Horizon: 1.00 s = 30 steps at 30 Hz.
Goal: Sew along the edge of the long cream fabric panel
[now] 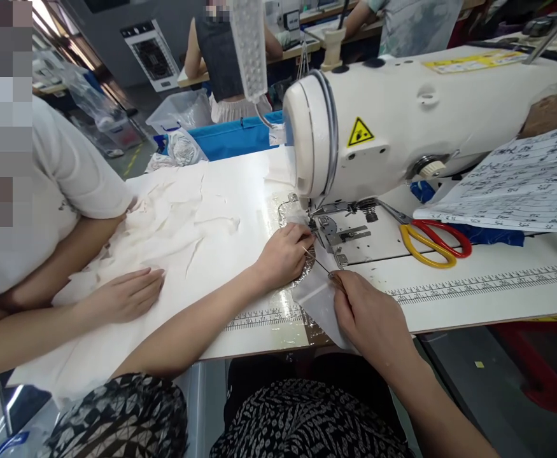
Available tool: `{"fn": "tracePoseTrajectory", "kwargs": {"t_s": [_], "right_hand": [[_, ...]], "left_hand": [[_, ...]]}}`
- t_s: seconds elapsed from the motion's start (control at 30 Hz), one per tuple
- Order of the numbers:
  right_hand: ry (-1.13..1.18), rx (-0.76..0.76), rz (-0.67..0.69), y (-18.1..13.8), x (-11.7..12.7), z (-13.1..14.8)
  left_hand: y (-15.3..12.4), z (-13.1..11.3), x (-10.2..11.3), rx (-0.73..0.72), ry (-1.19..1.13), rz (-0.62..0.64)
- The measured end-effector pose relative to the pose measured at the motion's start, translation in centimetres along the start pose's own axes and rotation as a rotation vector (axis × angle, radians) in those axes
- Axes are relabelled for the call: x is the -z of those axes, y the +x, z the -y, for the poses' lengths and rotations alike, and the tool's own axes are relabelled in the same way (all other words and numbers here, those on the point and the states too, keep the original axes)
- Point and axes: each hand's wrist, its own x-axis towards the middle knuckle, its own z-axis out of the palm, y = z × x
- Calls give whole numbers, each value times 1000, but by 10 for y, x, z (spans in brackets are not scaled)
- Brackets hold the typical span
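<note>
My left hand (284,254) rests on a small white fabric piece (317,299) just in front of the sewing machine's presser foot (324,224), fingers pinched on the cloth. My right hand (371,318) grips the near part of the same piece and holds a thin metal tool (317,262) that points toward the left hand. The white sewing machine (402,121) stands over the needle plate (354,238).
A co-worker in a white shirt sits at the left, one hand (125,294) flat on a pile of white fabric (177,222). Red and yellow scissors (433,240) lie right of the needle plate. Printed paper sheets (526,181) lie at the right. More people work behind.
</note>
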Motion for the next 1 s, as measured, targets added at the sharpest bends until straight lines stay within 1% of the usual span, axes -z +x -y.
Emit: {"fn": "tracePoseTrajectory", "kwargs": {"t_s": [0.07, 0.17, 0.27, 0.33, 0.4, 0.47, 0.53, 0.67, 0.73, 0.8, 0.87, 0.93, 1.0], "right_hand": [[77, 23, -27, 3, 2, -1], [290, 38, -51, 6, 4, -2], [496, -14, -94, 10, 9, 2], [545, -75, -99, 12, 15, 8], [531, -97, -104, 14, 21, 14], [508, -38, -124, 14, 24, 17], [477, 65, -115, 11, 22, 16], [368, 292, -44, -1, 6, -3], [309, 330, -36, -11, -3, -13], [246, 260, -31, -21, -9, -18], [186, 106, -1, -27, -12, -17], [123, -48, -19, -26, -13, -11], [60, -163, -36, -18, -13, -6]], "left_hand": [[1, -3, 4, 35, 12, 33], [3, -8, 11, 75, 6, 91], [10, -10, 14, 98, 1, 137], [17, -10, 14, 92, 29, 178], [25, -11, 13, 87, 82, 224], [32, -14, 8, 110, 135, 237], [38, -15, 0, 148, 167, 213], [40, -6, -21, 201, 161, 132], [34, 1, -30, 214, 109, 84], [27, 8, -35, 214, 18, 43], [21, 15, -37, 233, -87, -8], [18, 23, -39, 255, -212, -65], [17, 29, -38, 285, -334, -113]]}}
